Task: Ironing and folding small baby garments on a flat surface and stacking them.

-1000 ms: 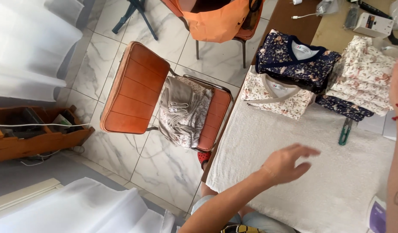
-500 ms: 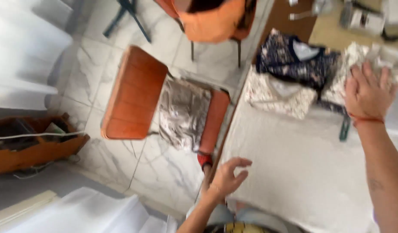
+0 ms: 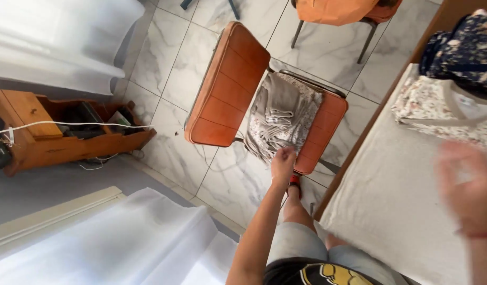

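Reaching down, the left hand (image 3: pixel 283 164) pinches the crumpled grey-beige floral garment (image 3: pixel 280 119) heaped on the orange padded chair (image 3: pixel 227 89), while the blurred right hand (image 3: pixel 467 187) hovers spread over the pale cloth-covered table (image 3: pixel 391 211).

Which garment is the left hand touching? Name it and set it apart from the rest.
The left hand touches the grey-beige garment on the orange chair; the dark floral garment and the pale floral one lie on the table.

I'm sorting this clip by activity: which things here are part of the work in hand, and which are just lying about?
In hand:
- left hand touching the grey garment on the orange chair
- right hand, blurred, over the cloth-covered table
- folded floral clothes

Lying about:
- wooden shelf
- white curtain
- second chair
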